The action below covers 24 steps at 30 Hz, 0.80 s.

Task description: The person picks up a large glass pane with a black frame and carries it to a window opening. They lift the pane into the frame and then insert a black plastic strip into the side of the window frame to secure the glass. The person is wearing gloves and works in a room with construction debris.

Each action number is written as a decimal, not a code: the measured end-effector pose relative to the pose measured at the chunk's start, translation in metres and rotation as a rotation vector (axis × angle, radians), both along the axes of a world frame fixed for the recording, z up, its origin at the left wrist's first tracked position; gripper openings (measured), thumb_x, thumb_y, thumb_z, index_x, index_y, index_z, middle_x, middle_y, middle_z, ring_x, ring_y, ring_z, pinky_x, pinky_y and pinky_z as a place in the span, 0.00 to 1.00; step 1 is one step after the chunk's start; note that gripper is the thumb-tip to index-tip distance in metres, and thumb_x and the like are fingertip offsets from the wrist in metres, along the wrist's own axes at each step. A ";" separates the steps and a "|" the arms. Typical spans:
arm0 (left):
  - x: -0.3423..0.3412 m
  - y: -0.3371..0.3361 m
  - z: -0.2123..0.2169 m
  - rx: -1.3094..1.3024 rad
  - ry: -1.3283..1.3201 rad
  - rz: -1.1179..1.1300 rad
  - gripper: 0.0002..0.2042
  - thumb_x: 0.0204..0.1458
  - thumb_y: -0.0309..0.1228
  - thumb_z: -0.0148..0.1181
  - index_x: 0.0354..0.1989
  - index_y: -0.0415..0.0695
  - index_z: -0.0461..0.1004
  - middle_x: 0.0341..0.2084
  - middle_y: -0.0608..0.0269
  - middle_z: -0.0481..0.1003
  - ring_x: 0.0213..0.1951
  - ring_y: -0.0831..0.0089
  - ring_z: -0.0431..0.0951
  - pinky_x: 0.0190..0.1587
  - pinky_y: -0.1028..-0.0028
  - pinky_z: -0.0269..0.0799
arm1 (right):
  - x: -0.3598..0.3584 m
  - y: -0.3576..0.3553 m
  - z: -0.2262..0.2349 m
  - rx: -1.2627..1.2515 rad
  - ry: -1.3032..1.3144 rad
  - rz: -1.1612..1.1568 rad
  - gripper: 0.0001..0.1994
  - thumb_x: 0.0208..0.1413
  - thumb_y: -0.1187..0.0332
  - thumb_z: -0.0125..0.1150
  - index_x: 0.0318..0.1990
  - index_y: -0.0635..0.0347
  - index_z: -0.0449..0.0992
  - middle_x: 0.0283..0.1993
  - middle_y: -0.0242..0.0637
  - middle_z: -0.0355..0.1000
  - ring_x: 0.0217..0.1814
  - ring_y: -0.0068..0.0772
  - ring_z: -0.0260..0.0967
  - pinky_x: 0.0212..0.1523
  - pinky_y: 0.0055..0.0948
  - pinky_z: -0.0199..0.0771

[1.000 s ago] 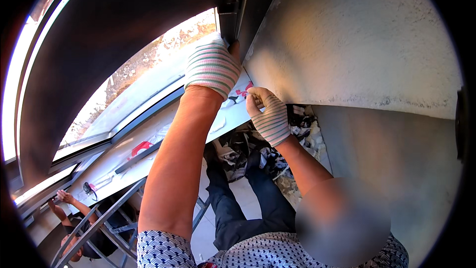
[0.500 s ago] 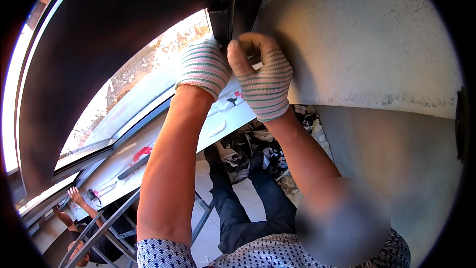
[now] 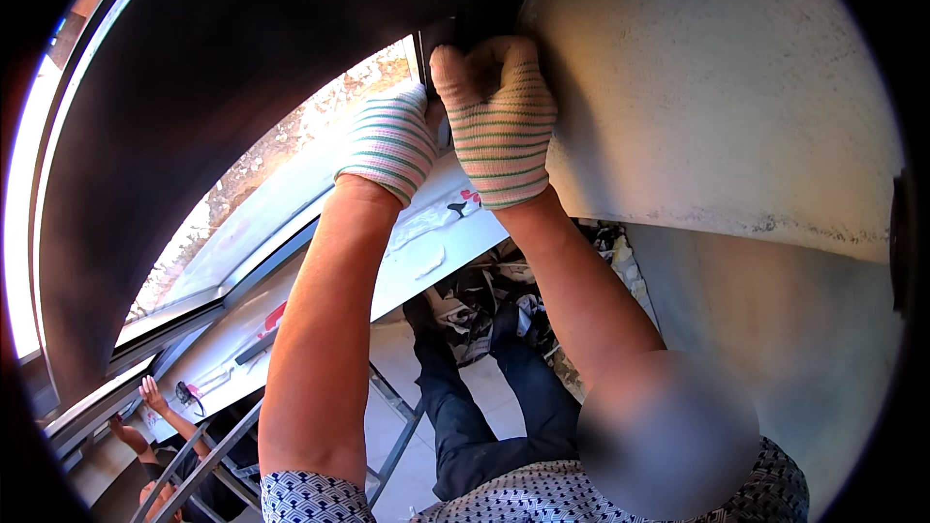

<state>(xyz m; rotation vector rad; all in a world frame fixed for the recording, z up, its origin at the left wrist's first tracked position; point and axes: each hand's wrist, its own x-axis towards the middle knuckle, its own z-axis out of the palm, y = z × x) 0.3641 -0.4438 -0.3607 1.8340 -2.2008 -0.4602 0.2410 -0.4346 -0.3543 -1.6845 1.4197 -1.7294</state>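
Note:
Both my hands wear knitted gloves with thin green and pink stripes, raised at an upright dark window frame post (image 3: 423, 56). My left hand (image 3: 390, 140) is closed against the post's side, beside the bright opening, its fingertips mostly hidden. Just right of it, my right hand (image 3: 502, 126) is closed, thumb and forefinger bent toward each other in front of the post. Whatever lies between those fingers is too dark to make out. Behind the right hand stands a pale, stained wall panel (image 3: 697, 87).
Below runs a white sill (image 3: 417, 276) with scraps and a red item (image 3: 276, 318) on it. A metal ladder (image 3: 397, 407) stands under my left arm. Crumpled debris (image 3: 475, 305) lies on the floor by my feet. At lower left, another person's hand (image 3: 152, 394) reaches to the window frame.
My right hand has moved up and slightly left, now covering more of the post. My left hand has shifted slightly left and stays against the post.

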 end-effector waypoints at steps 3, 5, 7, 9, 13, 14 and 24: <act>0.003 0.000 -0.005 -0.039 -0.073 -0.023 0.13 0.64 0.38 0.53 0.45 0.44 0.79 0.32 0.47 0.81 0.34 0.46 0.80 0.38 0.56 0.76 | -0.002 0.001 -0.005 -0.023 0.174 -0.039 0.19 0.58 0.53 0.70 0.37 0.59 0.70 0.25 0.35 0.66 0.27 0.33 0.68 0.30 0.32 0.73; -0.002 0.001 -0.009 -0.101 0.019 -0.040 0.12 0.64 0.38 0.53 0.44 0.43 0.79 0.31 0.47 0.81 0.33 0.46 0.80 0.37 0.57 0.76 | -0.009 0.000 -0.007 -0.012 0.172 -0.062 0.20 0.59 0.52 0.69 0.36 0.59 0.70 0.25 0.35 0.67 0.26 0.34 0.68 0.30 0.32 0.74; -0.003 0.003 -0.012 -0.162 0.092 -0.052 0.12 0.64 0.37 0.55 0.42 0.43 0.79 0.31 0.46 0.80 0.33 0.47 0.80 0.37 0.57 0.76 | -0.007 -0.002 -0.003 0.030 0.057 -0.063 0.20 0.59 0.51 0.68 0.35 0.59 0.70 0.25 0.36 0.68 0.26 0.35 0.68 0.30 0.33 0.73; -0.004 0.004 -0.013 -0.190 0.108 -0.046 0.11 0.63 0.37 0.55 0.41 0.43 0.79 0.31 0.46 0.80 0.32 0.47 0.80 0.36 0.57 0.76 | -0.006 -0.002 -0.003 0.026 0.033 -0.086 0.20 0.60 0.51 0.67 0.35 0.59 0.70 0.25 0.37 0.69 0.26 0.36 0.68 0.30 0.34 0.73; -0.005 0.002 -0.012 -0.233 0.066 -0.064 0.10 0.61 0.34 0.56 0.40 0.42 0.79 0.29 0.46 0.80 0.31 0.47 0.80 0.36 0.57 0.76 | 0.002 -0.005 -0.006 -0.076 0.111 -0.162 0.17 0.64 0.56 0.62 0.36 0.61 0.70 0.26 0.43 0.71 0.26 0.44 0.70 0.30 0.38 0.74; -0.006 0.002 -0.011 -0.232 0.053 -0.071 0.09 0.61 0.33 0.56 0.40 0.41 0.79 0.29 0.46 0.80 0.31 0.47 0.80 0.35 0.57 0.76 | 0.004 -0.007 -0.007 -0.112 0.134 -0.176 0.16 0.65 0.57 0.61 0.37 0.62 0.70 0.26 0.44 0.71 0.26 0.45 0.71 0.30 0.39 0.74; -0.006 0.002 -0.011 -0.287 0.068 -0.125 0.08 0.61 0.31 0.56 0.41 0.41 0.79 0.29 0.47 0.80 0.33 0.49 0.81 0.36 0.60 0.77 | -0.010 -0.002 -0.018 -0.061 0.152 -0.095 0.13 0.67 0.61 0.57 0.41 0.63 0.68 0.30 0.47 0.72 0.28 0.47 0.71 0.30 0.42 0.73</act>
